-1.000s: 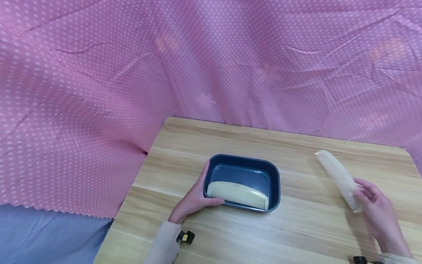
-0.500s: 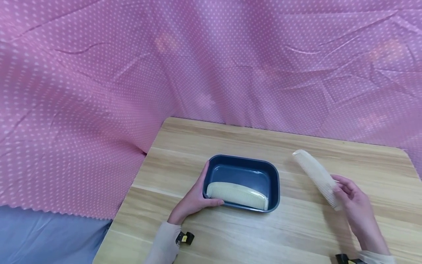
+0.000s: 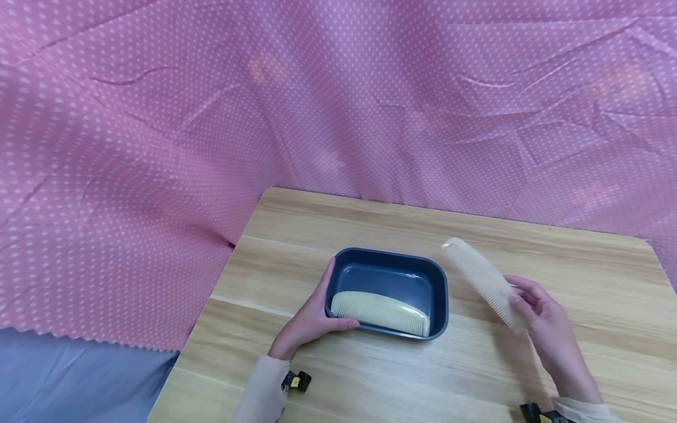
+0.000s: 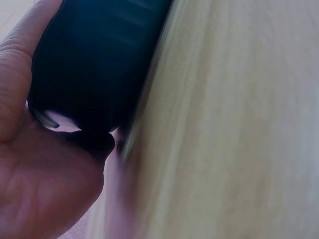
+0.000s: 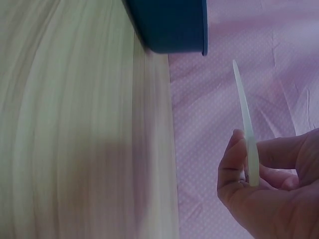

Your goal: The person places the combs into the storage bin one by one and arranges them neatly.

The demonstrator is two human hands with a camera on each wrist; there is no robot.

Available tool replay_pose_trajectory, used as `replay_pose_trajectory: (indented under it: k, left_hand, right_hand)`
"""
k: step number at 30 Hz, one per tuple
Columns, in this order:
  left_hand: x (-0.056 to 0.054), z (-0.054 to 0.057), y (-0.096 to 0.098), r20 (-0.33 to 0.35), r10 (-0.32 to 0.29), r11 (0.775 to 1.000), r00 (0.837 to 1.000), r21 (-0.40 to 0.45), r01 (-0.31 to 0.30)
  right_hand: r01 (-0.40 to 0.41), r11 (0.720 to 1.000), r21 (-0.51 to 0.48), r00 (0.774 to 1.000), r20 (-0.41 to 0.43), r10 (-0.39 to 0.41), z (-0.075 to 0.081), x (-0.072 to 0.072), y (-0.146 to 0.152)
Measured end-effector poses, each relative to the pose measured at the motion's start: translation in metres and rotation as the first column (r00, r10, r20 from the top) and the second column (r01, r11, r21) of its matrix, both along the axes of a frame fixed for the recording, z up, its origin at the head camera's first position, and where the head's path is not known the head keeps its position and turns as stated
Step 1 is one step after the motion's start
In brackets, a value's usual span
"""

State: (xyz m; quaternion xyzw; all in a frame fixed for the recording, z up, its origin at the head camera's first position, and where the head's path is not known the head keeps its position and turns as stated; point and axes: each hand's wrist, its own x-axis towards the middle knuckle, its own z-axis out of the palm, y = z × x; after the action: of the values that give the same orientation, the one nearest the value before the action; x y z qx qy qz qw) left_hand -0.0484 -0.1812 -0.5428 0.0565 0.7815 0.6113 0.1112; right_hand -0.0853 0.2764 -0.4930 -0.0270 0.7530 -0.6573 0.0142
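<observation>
A dark blue rectangular tray with rounded corners sits on the table. Inside it, along the near wall, lies a cream comb, teeth toward me. My left hand grips the tray's left end, thumb along the near rim and fingers up the left side; the left wrist view shows the palm close against the tray wall. Right of the tray, my right hand pinches a second pale comb between thumb and fingers near its lower end. That comb is held above the table, its far tip pointing toward the tray's upper right corner.
The light wooden table has rounded far corners. Behind it and to the left hangs a pink polka-dot cloth, with blue-grey fabric at lower left. Each wrist carries a small black camera mount.
My right hand has moved left with its comb, bringing the tip close to the tray's right side. The left hand, the tray and the comb inside stay put.
</observation>
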Motion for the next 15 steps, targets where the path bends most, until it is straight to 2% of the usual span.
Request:
replay_pose_trajectory:
  k: [7,15]
  left_hand:
    - [0.0,-0.006,-0.001,0.008,-0.002,1.0,1.0,-0.007,0.002]
    - [-0.001,-0.005,0.0,0.004,-0.001,1.0,1.0,0.001,0.001]
  right_hand:
    - [-0.068,0.995,0.077,0.998,0.014,0.067,0.008,0.005,-0.015]
    - [-0.105,0.984,0.146,0.994,-0.002,0.106,0.014,0.003,-0.035]
